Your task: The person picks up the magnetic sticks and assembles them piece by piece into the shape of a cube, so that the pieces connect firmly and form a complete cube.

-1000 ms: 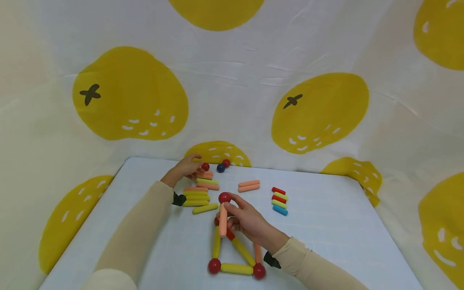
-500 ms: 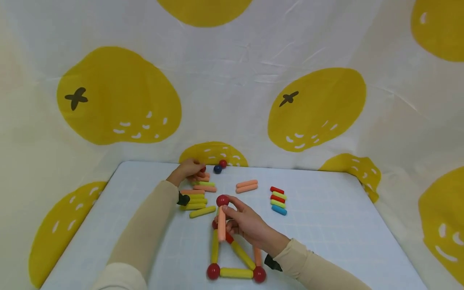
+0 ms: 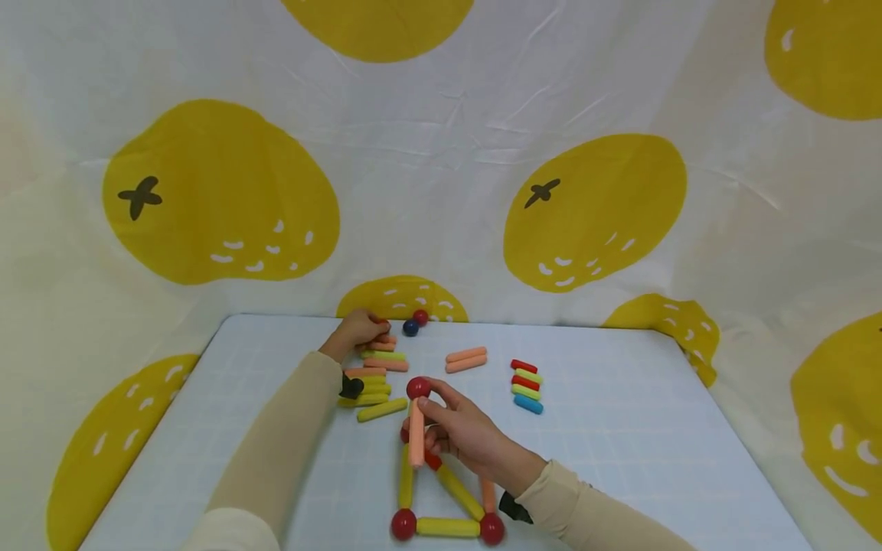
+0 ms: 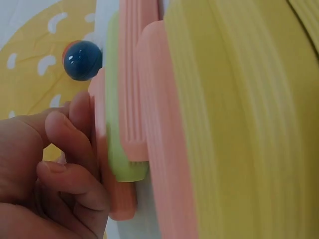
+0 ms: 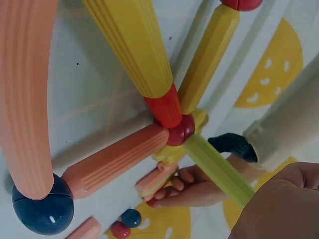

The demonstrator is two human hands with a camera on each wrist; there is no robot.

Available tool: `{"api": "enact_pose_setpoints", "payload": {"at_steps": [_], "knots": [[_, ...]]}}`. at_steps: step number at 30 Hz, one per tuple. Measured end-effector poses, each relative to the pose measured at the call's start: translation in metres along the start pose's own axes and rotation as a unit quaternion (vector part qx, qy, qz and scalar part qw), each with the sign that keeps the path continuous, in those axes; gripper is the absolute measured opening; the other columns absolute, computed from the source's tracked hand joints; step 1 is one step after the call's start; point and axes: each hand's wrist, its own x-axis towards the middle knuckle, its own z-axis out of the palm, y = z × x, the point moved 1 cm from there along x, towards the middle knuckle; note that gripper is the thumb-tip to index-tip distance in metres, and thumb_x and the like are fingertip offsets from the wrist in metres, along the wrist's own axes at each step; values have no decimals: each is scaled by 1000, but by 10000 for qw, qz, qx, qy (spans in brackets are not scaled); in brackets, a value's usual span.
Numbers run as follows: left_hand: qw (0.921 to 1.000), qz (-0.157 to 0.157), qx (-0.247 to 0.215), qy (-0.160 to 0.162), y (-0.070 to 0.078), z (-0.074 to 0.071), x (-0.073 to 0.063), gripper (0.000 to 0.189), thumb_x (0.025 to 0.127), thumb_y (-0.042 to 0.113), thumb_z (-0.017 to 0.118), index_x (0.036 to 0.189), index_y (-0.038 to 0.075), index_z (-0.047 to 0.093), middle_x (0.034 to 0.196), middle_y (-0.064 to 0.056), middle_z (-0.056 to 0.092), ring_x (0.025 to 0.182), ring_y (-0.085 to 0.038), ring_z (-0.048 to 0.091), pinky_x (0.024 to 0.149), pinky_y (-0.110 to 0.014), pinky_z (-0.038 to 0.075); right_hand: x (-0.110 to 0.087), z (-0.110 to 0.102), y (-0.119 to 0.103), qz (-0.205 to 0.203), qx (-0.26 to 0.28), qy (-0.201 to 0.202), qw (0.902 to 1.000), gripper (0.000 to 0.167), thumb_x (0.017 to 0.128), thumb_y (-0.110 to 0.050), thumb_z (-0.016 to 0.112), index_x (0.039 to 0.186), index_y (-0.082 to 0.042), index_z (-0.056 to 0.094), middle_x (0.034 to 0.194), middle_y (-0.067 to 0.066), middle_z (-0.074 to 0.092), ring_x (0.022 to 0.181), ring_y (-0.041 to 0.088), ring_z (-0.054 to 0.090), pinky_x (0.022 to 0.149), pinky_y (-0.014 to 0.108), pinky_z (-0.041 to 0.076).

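A person's right hand (image 3: 468, 436) pinches a red ball (image 3: 416, 387) with thumb and forefinger, a pink stick (image 3: 416, 440) pointing down from it above a ball-and-stick frame (image 3: 448, 528). The left arm (image 3: 289, 436) stretches toward the table's far edge, where the left hand (image 3: 360, 329) bends its fingers beside a green stick (image 4: 115, 114); what they grip, if anything, cannot be told. A blue ball (image 3: 410, 327) sits nearby. White table (image 3: 620, 428) extends from short coloured sticks (image 3: 526, 383) to the right edge.
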Motion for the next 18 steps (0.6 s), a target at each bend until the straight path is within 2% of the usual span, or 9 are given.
{"api": "enact_pose_setpoints", "payload": {"at_steps": [4, 8, 11, 14, 18], "knots": [[9995, 159, -263, 1, -1, 2, -6, 30, 102, 28, 63, 110, 0, 71, 79, -4, 74, 67, -12, 71, 61, -23, 55, 0, 0, 1, 2, 30, 9, 10000, 60, 101, -45, 59, 155, -26, 40, 92, -1, 74, 64, 10, 56, 64, 19, 49], [9987, 276, -438, 30, -2, -1, -15, 33, 104, 29, 61, 116, -1, 69, 86, -7, 77, 70, -14, 73, 62, -23, 55, 0, 1, 2, -19, 23, -49, 10000, 61, 101, -46, 59, 155, -26, 39, 96, 0, 75, 65, 10, 56, 65, 19, 48], [9988, 311, -349, 165, -5, -6, -25, 42, 103, 33, 63, 130, 1, 64, 85, -5, 76, 67, -12, 68, 59, -21, 50, 1, 2, 3, -34, -26, -91, 9999, 63, 101, -47, 59, 156, -25, 38, 98, 2, 75, 66, 11, 56, 65, 20, 48], [9984, 500, -187, 195, -5, -11, -36, 55, 101, 37, 64, 144, 5, 54, 79, -2, 71, 62, -12, 60, 56, -22, 43, 3, 1, 3, -86, -56, -93, 9999, 65, 101, -48, 60, 157, -25, 37, 96, 1, 74, 67, 11, 57, 66, 20, 48], [9977, 652, 130, 125, -3, -12, -56, 60, 99, 43, 65, 148, 12, 51, 75, -3, 62, 59, -18, 53, 54, -26, 41, 4, 0, 4, -159, -61, -84, 9998, 67, 100, -48, 60, 158, -24, 35, 92, 0, 70, 67, 11, 58, 66, 19, 49]]}}
